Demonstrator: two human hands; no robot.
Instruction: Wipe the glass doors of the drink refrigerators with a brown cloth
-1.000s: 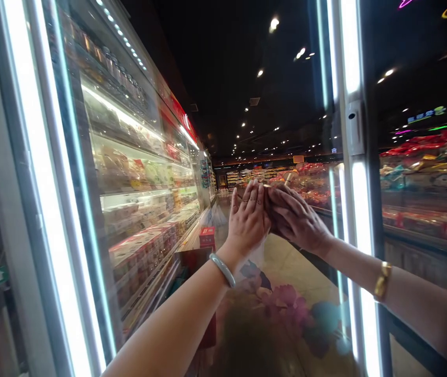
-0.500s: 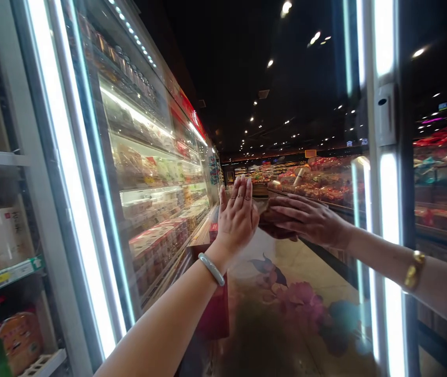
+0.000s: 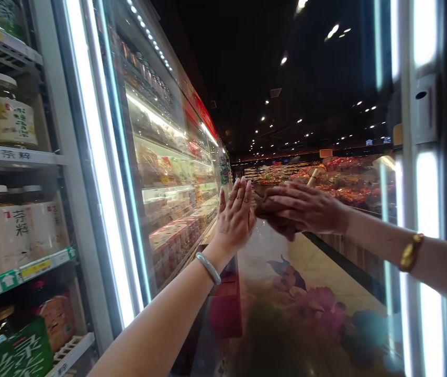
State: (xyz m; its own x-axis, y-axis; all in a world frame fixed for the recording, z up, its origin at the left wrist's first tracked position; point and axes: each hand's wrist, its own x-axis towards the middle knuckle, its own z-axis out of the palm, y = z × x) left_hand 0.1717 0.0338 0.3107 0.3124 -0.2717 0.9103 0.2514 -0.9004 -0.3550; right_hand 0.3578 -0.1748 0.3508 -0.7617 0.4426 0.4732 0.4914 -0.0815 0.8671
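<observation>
My left hand, with a pale bangle at its wrist, is laid flat on a glass door, fingers stretched upward. Just right of it, my right hand presses a brown cloth against the same glass. Its fingers lie over the cloth and point left, and a gold bracelet circles that wrist. Part of the cloth is hidden beneath the fingers. Bright light strips run down both sides of the glass, and a pink flower pattern shows on it.
At left, cooler shelves carry white-capped bottles, several labelled jars and a green package. A door handle sits on the right frame. Through the glass appear lit display shelves and heaped red goods.
My view has turned left, so more cooler shelves show and the door frame sits further right. The right hand has shifted slightly, with more cloth showing below its fingers. The left hand stays flat.
</observation>
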